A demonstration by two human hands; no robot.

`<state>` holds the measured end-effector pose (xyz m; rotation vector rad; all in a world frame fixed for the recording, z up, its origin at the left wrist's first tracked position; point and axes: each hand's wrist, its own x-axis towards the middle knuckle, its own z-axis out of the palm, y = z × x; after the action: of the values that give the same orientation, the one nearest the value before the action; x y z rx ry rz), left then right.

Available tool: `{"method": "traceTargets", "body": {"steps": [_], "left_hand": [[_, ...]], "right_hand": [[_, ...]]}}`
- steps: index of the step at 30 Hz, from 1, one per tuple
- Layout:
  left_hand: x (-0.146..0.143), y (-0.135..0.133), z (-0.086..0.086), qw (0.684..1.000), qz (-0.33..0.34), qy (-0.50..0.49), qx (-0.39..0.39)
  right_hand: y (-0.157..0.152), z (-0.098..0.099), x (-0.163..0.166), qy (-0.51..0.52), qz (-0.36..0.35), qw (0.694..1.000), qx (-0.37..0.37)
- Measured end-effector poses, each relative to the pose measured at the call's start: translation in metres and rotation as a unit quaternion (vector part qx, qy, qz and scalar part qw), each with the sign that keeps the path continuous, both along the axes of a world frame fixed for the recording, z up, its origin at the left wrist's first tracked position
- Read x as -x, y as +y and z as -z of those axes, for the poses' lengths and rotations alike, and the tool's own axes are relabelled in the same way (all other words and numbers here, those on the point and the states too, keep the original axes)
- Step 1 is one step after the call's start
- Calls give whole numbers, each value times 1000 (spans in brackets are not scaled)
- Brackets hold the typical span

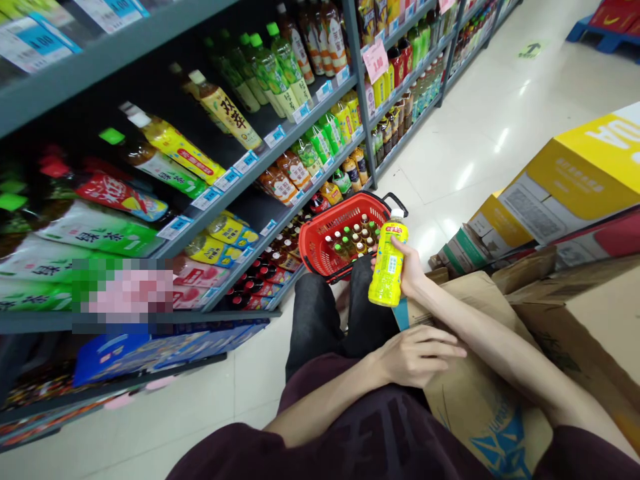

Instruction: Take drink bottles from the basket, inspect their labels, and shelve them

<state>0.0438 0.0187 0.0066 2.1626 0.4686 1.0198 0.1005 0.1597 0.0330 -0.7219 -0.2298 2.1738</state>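
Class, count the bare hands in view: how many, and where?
2. The right hand grips a white-capped, yellow-labelled plastic bottle; the left hand is nearer the dark maroon shirt.

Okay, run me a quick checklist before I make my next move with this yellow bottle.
1. Right hand wrapped around the yellow bottle: ok.
2. White cap on: ok.
3. Cap's seal unbroken: cannot tell, too small.
4. Left hand off the yellow bottle: ok.
5. Basket open at the top: ok.
6. Room left in the basket: cannot tell, the yellow bottle and a leg hide part.
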Motion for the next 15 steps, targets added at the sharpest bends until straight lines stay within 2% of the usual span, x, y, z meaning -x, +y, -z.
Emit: {"method": "traceTargets", "body": {"steps": [2, 4, 7, 9, 11, 13, 15], "left_hand": [[14, -8, -5, 995, -89, -22, -26], [30, -14, -10, 975, -220, -20, -25], [49, -14, -13, 914, -403, -34, 20], [54, -9, -12, 877, -466, -79, 79], [53, -3, -11, 853, -463, -141, 196], [49, 3, -11, 821, -402, -207, 349], [45, 8, -12, 787, -329, -259, 453]], "right_hand": [[1, 1, 0, -10, 6, 1000, 17], [2, 3, 0, -13, 8, 999, 29], [3, 5, -1, 1, 1, 1000, 28], [2, 6, -1, 19, -8, 1000, 18], [0, 4, -2, 48, -23, 999, -1], [-2, 1, -3, 84, -53, 995, -23], [-5, -3, -4, 116, -93, 988, -42]]}}
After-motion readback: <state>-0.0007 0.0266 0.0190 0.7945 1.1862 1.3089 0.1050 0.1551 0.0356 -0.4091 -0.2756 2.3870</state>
